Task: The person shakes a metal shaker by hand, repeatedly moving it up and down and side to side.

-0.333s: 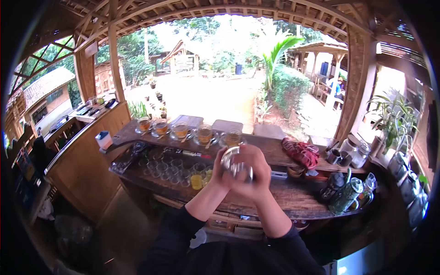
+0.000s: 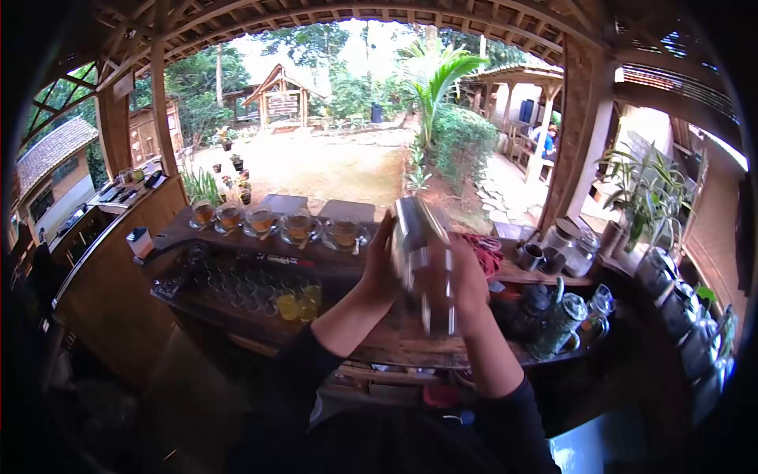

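Both of my hands grip a metal cocktail shaker (image 2: 418,237), which is blurred by motion and stands roughly upright in front of me above the wooden counter (image 2: 395,344). My left hand (image 2: 380,265) wraps its left side near the top. My right hand (image 2: 466,288) clasps its lower right side. Beyond the shaker, a row of several glass cups of amber tea (image 2: 272,223) sits on the raised bar shelf.
Several small empty glasses (image 2: 237,283) and two yellow drinks (image 2: 298,302) stand on the lower counter at left. A red cloth (image 2: 483,251), metal jugs (image 2: 530,257), glass jars (image 2: 570,245) and teapots (image 2: 557,320) crowd the right. A person sits outside at far right.
The shaker has swung from a tipped, end-on pose low at my chest to an upright one raised higher. The view has shifted right and slightly up.
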A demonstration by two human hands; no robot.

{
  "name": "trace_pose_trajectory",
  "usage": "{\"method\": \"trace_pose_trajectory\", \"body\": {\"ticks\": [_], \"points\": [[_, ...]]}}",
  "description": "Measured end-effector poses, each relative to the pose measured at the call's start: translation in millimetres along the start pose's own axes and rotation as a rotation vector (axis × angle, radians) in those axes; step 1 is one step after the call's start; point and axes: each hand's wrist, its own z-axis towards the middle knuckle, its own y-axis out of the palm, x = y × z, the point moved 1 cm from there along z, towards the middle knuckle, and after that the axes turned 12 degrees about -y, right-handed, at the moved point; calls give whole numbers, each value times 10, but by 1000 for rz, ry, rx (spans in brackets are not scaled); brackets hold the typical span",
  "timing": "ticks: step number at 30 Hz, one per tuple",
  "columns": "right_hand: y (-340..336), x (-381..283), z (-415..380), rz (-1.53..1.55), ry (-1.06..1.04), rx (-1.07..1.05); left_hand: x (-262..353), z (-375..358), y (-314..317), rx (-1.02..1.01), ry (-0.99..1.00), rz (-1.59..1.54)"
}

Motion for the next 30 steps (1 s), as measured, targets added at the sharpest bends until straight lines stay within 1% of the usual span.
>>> {"method": "trace_pose_trajectory", "body": {"ticks": [1, 2, 3, 4, 5, 6, 7, 9, 10, 11, 12, 13, 15, 16, 17, 19, 21, 22, 23, 24, 25, 26, 27, 28, 29, 30], "points": [[121, 202, -179, -11, 222, 166, -11, 388, -405, 35, -48, -25], [131, 411, -391, 236, 653, 356, -29, 713, -976, -135, -237, -83], [67, 530, -562, 478, 1078, 554, -73, 932, -1318, -313, -424, -137], [-116, 524, -555, 324, 916, 503, -194, 1047, -1046, -643, -450, -142], [-329, 488, -472, 168, 742, 450, -357, 781, -71, 226, -188, -67], [-598, 282, -247, 47, 521, 308, -375, 762, 207, -84, -176, -16], [-859, 42, 9, -42, 289, 215, -413, 725, 387, -385, -167, 25], [-1187, -389, 56, -275, -88, 93, -593, 541, 903, -367, -64, 242], [-1313, -525, 10, -390, -283, 44, -753, 531, 960, -474, -58, 308], [-1092, -303, 63, -410, -811, 542, -881, 521, 1082, -872, -30, 373], [-1178, -115, 2, -428, -821, 527, -993, 652, 1126, -921, -20, 362], [-1292, 27, -81, -444, -646, 450, -1101, 788, 1122, -962, -10, 347], [-1553, 187, -302, -466, -274, 302, -1138, 1138, 1122, -533, -167, 304], [-1660, 212, -420, -472, -73, 234, -1220, 1553, 903, -713, -437, 56], [-1731, 230, -516, -473, 134, 173, -1408, 1967, 695, -647, -505, -81], [-1941, 388, -651, -112, 832, 397, -1750, 1829, 911, 343, -379, 42], [-2219, 45, -469, -199, 704, 353, -1941, 1607, 1224, 263, -448, 30], [-2335, -158, -328, -341, 430, 184, -2005, 1536, 1310, -257, -492, -38], [-2434, -438, -131, -497, 226, 25, -2030, 1427, 1394, -770, -513, -122], [-2550, -712, -125, -789, 96, -271, -2004, 1301, 1549, -837, -600, -57], [-2674, -1228, -597, -945, 264, -174, -2112, 1192, 1666, -863, -493, -18], [-2772, -1583, -1031, -1095, 424, -65, -2271, 1190, 1712, -966, -208, 127], [-2850, -1440, -1016, -1114, 415, -70, -2382, 1178, 1790, -1049, 88, 268], [-2972, -1175, -934, -1083, 229, -107, -2391, 1323, 1923, -921, -258, 212], [-3105, -834, -776, -1043, 42, -146, -2388, 1420, 1953, -1022, -198, 210], [-3209, -519, -624, -992, -139, -185, -2380, 1643, 2061, -941, -345, 215]]}}
